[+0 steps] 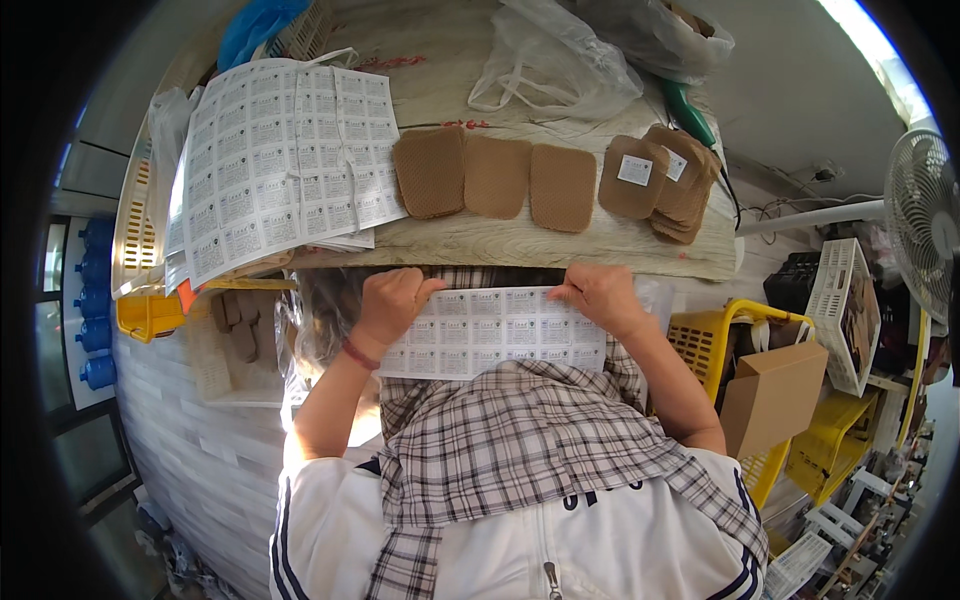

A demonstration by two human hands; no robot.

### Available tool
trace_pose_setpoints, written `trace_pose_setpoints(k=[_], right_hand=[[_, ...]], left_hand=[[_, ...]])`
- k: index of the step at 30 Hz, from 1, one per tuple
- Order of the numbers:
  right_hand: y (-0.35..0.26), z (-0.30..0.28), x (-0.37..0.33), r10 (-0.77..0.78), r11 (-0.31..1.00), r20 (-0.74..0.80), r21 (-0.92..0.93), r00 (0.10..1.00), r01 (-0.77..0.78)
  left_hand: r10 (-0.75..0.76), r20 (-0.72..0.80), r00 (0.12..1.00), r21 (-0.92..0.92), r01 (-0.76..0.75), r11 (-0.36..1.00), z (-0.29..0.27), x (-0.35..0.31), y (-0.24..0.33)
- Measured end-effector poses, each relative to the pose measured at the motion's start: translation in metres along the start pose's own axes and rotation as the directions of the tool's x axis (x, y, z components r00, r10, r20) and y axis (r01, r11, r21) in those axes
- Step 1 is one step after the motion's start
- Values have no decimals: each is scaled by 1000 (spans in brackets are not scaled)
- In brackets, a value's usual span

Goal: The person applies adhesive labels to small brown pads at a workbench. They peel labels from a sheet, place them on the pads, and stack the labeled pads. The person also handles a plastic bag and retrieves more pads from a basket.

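Note:
A white sheet of small printed labels is stretched across my lap, just below the table's front edge. My left hand pinches its upper left corner, and my right hand grips the upper right one. Above the sheet, three brown textured pads lie side by side on the table. To their right is an overlapping pile of similar pads, and two of these show a white label. More label sheets cover the table's left part.
Clear plastic bags and a green-handled tool lie toward the back of the wooden table. At right stand a yellow basket, a cardboard box and a fan. A pale crate sits at lower left.

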State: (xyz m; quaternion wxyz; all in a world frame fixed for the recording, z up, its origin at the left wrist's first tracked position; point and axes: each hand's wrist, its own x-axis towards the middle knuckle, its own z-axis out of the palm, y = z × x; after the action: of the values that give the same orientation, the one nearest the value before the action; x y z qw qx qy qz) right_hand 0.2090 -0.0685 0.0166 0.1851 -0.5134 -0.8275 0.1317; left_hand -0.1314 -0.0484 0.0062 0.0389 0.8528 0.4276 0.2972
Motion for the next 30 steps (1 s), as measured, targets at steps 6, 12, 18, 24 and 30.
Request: trace_pose_setpoints(k=[6,12,18,24,30], right_hand=[[-4,-2,3,-3,1000,6,25,1000,3],[1,2,0,-18,1000,-62,13,998,19],[9,0,-6,4,973,-28,231,1000,2],[9,-23,-11,308,766,115,558,945,-318],[18,-15,-9,460,780,-72,510,885,-364]], left_hand=[[-174,-60,983,16,175,984,-15,-23,-21],[-283,-113,952,-18,283,959,-18,-40,-30],[-348,-99,932,48,354,934,-9,-46,-40],[-396,98,913,126,383,915,-25,-38,-38],[-269,18,963,434,235,870,-50,15,12]])
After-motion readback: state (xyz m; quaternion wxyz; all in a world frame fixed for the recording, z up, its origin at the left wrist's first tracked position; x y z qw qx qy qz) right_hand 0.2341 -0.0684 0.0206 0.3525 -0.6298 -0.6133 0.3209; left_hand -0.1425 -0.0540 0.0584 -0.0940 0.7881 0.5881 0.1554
